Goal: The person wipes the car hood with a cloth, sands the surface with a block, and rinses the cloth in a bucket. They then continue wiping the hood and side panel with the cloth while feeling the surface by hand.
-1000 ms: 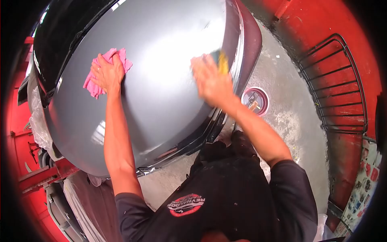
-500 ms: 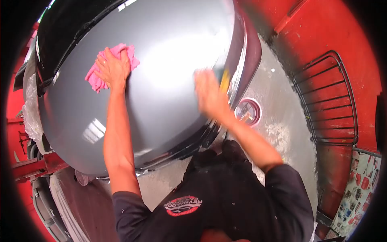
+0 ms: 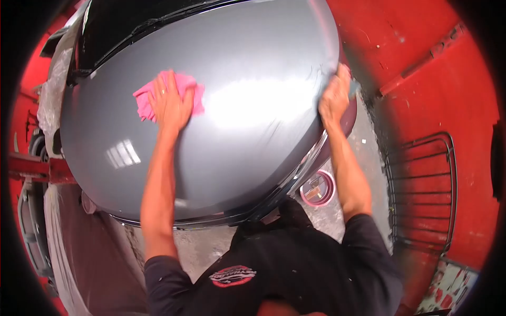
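Note:
A pink cloth (image 3: 197, 97) lies on the car's glossy grey hood (image 3: 232, 174). My left hand (image 3: 171, 105) presses on it, fingers laid over the cloth. At the hood's right edge my right hand (image 3: 334, 97) is closed around a blue-green pad (image 3: 353, 88), mostly hidden by the fingers and a little blurred. Dark streaks mark the paint beside the right hand and lower down, near the bright reflection.
Below the car's front edge a round pinkish bucket (image 3: 318, 188) stands on the concrete floor. A black metal rack (image 3: 424, 189) leans by the red wall (image 3: 421, 105) at right. Plastic sheeting (image 3: 55, 95) hangs at left, and the windshield wiper (image 3: 142, 29) lies beyond the hood.
My right hand has moved right and slightly up to the hood's edge with the pad. The left hand and pink cloth appear somewhat farther right; the whole view has also shifted.

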A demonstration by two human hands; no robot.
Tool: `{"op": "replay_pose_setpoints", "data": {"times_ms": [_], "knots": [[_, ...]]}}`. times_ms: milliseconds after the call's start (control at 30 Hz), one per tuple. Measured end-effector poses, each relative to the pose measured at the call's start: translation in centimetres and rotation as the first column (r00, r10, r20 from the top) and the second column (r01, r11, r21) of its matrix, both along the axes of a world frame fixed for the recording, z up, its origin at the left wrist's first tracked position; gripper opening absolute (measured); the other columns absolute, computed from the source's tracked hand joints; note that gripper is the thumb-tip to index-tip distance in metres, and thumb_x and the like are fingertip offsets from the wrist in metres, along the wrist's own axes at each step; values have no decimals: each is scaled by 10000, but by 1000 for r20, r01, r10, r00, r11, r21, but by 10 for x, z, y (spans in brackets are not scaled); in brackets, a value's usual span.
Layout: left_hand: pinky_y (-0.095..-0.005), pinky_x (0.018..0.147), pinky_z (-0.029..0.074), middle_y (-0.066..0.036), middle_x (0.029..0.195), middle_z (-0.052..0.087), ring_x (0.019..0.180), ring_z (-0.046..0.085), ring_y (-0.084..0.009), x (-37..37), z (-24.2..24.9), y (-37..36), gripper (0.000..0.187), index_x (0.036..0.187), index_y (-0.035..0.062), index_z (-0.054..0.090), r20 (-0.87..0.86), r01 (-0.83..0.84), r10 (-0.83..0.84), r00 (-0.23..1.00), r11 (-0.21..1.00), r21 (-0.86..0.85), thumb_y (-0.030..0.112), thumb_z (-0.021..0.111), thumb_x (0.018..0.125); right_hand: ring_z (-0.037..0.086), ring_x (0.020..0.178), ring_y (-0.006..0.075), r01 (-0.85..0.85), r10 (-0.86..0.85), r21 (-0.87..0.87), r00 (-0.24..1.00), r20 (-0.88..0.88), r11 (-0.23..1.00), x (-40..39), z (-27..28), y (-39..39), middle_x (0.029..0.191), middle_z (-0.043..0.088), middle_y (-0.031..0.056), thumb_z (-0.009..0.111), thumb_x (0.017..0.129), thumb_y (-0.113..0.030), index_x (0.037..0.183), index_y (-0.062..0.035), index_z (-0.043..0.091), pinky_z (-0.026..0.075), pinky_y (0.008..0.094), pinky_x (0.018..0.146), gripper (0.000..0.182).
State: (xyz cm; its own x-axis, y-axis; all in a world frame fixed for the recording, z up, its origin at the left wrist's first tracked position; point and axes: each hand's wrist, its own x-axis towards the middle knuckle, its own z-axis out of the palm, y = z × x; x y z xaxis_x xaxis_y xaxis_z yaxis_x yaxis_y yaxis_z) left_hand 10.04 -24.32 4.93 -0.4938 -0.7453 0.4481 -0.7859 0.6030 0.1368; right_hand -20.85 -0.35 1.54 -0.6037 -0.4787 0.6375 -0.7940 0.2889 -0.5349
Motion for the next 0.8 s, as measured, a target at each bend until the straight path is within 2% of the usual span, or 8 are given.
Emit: {"op": "replay_pose_setpoints", "data": {"times_ms": [67,167,300,367,533,600,733,800], "knots": [[-583,1195,109,-244,1568,292,1478,216,-410,32,-10,50,826,1522,72,336,75,184,-185,980,983,12,472,601,850,318,1447,365,270,-240,-248,960,143,931,6,-18,19,1535,383,221,325,1063,-241,1466,25,413,221,416,1202,490],[-652,1172,84,-310,1538,284,1463,195,-482,54,-31,164,921,1522,51,319,105,306,-320,941,943,130,484,678,793,241,1477,387,277,-244,-142,947,209,950,-5,-60,42,1562,325,235,316,1053,-239,1484,19,385,163,470,1213,507],[-704,1134,98,-369,1533,215,1437,204,-537,-4,-54,241,968,1512,28,312,189,243,-294,937,936,254,580,674,804,226,1483,393,156,-104,-119,928,359,980,-10,-68,49,1569,296,256,308,1049,-235,1487,38,368,166,461,1209,520],[-716,1119,126,-361,1522,239,1418,238,-544,-63,-51,242,997,1501,34,329,141,360,-397,907,904,232,583,714,762,215,1488,392,89,-14,-146,894,448,985,-13,-65,45,1579,281,251,299,1041,-215,1484,45,371,163,454,1208,519],[-690,1128,169,-333,1498,333,1426,273,-494,-208,-16,219,972,1486,67,403,160,394,-435,886,888,237,528,751,705,217,1487,392,3,95,-207,882,462,978,-26,-81,50,1580,274,256,286,1052,-242,1482,47,372,169,460,1205,525],[-672,1139,174,-323,1498,342,1430,279,-479,-252,-6,205,917,1470,57,427,-33,481,-483,875,862,161,496,740,729,215,1487,391,148,-67,-105,833,550,983,-42,-83,49,1583,265,257,276,1069,-304,1485,53,356,176,462,1203,553],[-665,1142,153,-349,1497,313,1427,269,-491,-325,4,170,914,1458,28,428,-76,532,-527,846,843,83,503,746,745,208,1488,395,143,-16,-171,809,587,975,-53,-81,41,1594,230,261,250,1076,-363,1494,59,329,158,459,1205,600],[-659,1144,149,-349,1501,309,1433,265,-480,-362,12,147,939,1453,4,423,-129,530,-522,843,847,45,431,791,701,204,1490,394,146,-36,-150,825,564,978,-54,-82,41,1593,225,268,246,1072,-346,1495,67,321,148,456,1207,596]]}}
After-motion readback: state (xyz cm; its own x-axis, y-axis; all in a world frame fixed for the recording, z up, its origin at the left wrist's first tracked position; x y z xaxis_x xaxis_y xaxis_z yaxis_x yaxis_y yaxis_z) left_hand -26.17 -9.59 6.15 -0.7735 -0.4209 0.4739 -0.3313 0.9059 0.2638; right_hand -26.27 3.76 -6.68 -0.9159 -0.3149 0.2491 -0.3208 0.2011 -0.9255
